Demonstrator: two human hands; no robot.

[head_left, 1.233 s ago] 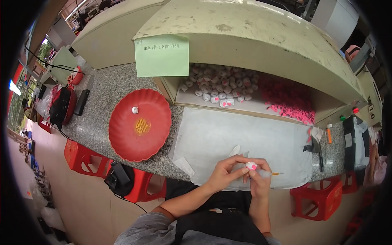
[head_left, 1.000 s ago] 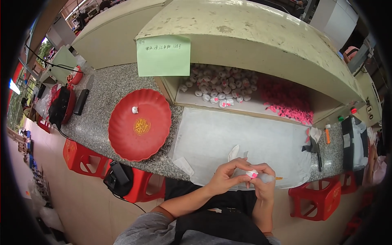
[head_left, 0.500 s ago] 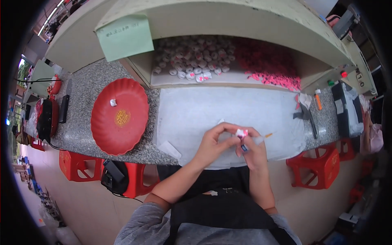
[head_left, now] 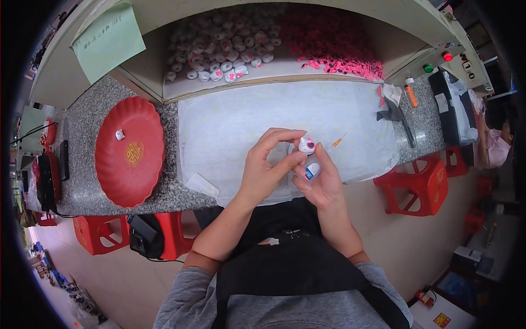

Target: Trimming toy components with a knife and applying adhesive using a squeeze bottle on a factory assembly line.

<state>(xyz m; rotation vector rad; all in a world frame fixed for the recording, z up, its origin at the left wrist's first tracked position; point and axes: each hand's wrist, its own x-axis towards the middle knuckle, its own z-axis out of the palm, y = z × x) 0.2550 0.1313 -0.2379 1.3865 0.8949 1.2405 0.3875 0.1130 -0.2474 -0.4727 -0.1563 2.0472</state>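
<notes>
My left hand (head_left: pixel 262 169) pinches a small white cat-head piece (head_left: pixel 307 145) between thumb and fingers. The piece carries a pink patch with a black centre. Against it, or very close to it, is the index finger of my right hand (head_left: pixel 326 183). That hand is closed around a small white bottle (head_left: pixel 312 171) with a blue label, lying across the fingers. Past the right fingertips shows a thin orange needle tip (head_left: pixel 338 141); the fingers hide whether it joins the bottle. Under both hands spreads a white sheet (head_left: pixel 235 120).
A red scalloped tray (head_left: pixel 150 181) with one white piece stands left. Shelf compartments behind hold many white pieces (head_left: pixel 219 49) and pink-and-black bits (head_left: pixel 345 66). At right are dark tweezers (head_left: pixel 406 129), an orange marker (head_left: pixel 411 94), a black box (head_left: pixel 446 109) and a red stool (head_left: pixel 419 186).
The view has shifted, and the shelf and tray sit further left and higher. The white piece has turned so its pink patch shows. The bottle is more exposed in my right hand.
</notes>
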